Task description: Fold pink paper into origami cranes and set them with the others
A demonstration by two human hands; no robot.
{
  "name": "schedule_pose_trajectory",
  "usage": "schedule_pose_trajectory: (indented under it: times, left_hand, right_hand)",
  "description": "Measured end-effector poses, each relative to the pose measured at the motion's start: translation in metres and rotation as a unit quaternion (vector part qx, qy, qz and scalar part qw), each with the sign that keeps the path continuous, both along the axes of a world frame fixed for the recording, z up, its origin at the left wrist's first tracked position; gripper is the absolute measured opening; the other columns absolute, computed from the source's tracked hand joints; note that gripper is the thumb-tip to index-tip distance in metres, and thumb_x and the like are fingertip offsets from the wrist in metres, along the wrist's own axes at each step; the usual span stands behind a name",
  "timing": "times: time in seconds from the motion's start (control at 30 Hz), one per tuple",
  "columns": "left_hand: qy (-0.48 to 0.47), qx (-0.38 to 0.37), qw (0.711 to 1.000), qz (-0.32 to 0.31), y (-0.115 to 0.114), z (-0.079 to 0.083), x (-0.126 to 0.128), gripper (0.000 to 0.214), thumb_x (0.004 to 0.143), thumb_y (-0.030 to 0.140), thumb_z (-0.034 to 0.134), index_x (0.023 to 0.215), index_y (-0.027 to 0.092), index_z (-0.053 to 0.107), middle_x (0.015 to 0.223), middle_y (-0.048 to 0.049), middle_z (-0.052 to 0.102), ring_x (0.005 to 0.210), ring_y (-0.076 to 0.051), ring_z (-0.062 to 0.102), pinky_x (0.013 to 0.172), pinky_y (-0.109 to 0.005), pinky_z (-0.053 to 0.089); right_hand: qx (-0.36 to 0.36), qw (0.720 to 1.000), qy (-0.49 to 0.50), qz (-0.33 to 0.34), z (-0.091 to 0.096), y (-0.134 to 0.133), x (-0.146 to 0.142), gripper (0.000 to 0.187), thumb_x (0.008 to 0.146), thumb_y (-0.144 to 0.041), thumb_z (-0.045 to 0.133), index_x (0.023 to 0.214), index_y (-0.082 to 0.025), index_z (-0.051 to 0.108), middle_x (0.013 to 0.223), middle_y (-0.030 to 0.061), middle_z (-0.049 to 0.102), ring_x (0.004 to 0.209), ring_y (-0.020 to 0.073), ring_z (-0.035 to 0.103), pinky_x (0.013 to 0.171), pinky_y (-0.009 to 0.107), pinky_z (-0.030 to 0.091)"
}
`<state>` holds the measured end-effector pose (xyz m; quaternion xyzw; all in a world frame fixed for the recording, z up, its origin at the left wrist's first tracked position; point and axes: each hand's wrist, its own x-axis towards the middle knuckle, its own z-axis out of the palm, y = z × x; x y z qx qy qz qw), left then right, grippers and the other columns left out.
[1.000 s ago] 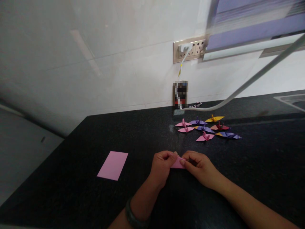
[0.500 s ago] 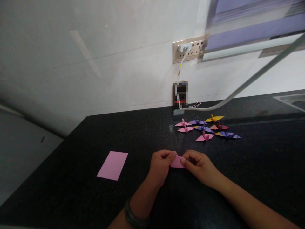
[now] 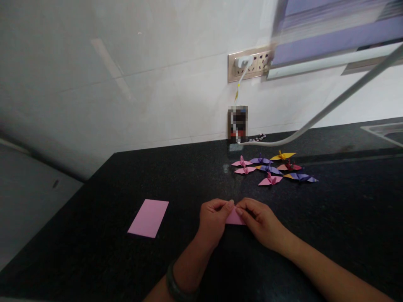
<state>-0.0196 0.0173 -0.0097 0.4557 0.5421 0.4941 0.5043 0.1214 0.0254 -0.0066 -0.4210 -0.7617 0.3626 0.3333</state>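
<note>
A small folded pink paper [image 3: 234, 218] lies between both hands on the black counter [image 3: 94, 260]. My left hand [image 3: 213, 219] pinches its left edge with curled fingers. My right hand [image 3: 260, 222] presses its thumb and fingers on the paper's right side. A dark band sits on my left wrist. A flat pink sheet [image 3: 148, 218] lies on the counter to the left of my hands. Several finished paper cranes [image 3: 272, 170], pink, purple, yellow and red, lie in a cluster behind my right hand.
A white wall rises behind the counter, with a socket strip [image 3: 248, 66] and a plugged-in white cable. A small dark object [image 3: 238, 123] leans on the wall beneath it. A white pipe [image 3: 340, 100] slants across the right. A sink edge [image 3: 384, 132] shows far right.
My right hand has slid slightly left and down over the pink paper, its fingertips now meeting my left thumb. The left hand has barely moved.
</note>
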Motion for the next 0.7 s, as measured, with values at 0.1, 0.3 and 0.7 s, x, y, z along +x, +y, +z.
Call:
schedule_pose_trajectory:
  times: [0.1, 0.3, 0.7]
  left_hand:
    - [-0.007, 0.001, 1.000, 0.014, 0.0005, 0.0013, -0.0020, 0.022, 0.064, 0.034, 0.060, 0.057, 0.014, 0.063, 0.051, 0.0000, 0.053, 0.049, -0.010, 0.042, 0.048, -0.022, 0.033]
    - [-0.013, 0.002, 1.000, 0.010, 0.0001, 0.0019, -0.0020, 0.021, 0.066, 0.032, 0.058, 0.060, 0.013, 0.064, 0.054, -0.0005, 0.055, 0.050, -0.010, 0.043, 0.050, -0.022, 0.033]
    - [-0.043, -0.005, 0.999, 0.019, 0.0011, -0.0011, -0.0032, 0.022, 0.067, 0.032, 0.058, 0.065, 0.011, 0.064, 0.058, -0.0018, 0.057, 0.054, -0.010, 0.046, 0.052, -0.022, 0.036]
  right_hand:
    - [-0.015, 1.000, -0.005, -0.004, -0.0001, 0.0013, 0.0003, 0.017, 0.081, -0.022, 0.040, 0.072, -0.017, 0.054, 0.068, 0.0015, 0.055, 0.064, 0.0126, 0.051, 0.059, 0.023, 0.039]
    - [-0.022, 0.999, -0.024, -0.041, -0.0029, 0.0014, 0.0017, 0.021, 0.079, -0.026, 0.042, 0.064, -0.017, 0.053, 0.058, -0.0005, 0.052, 0.055, 0.0117, 0.048, 0.051, 0.022, 0.037]
    - [-0.038, 0.999, -0.009, -0.025, -0.0054, 0.0016, 0.0010, 0.022, 0.080, -0.031, 0.042, 0.071, -0.017, 0.055, 0.062, 0.0005, 0.053, 0.057, 0.0122, 0.048, 0.052, 0.023, 0.037]
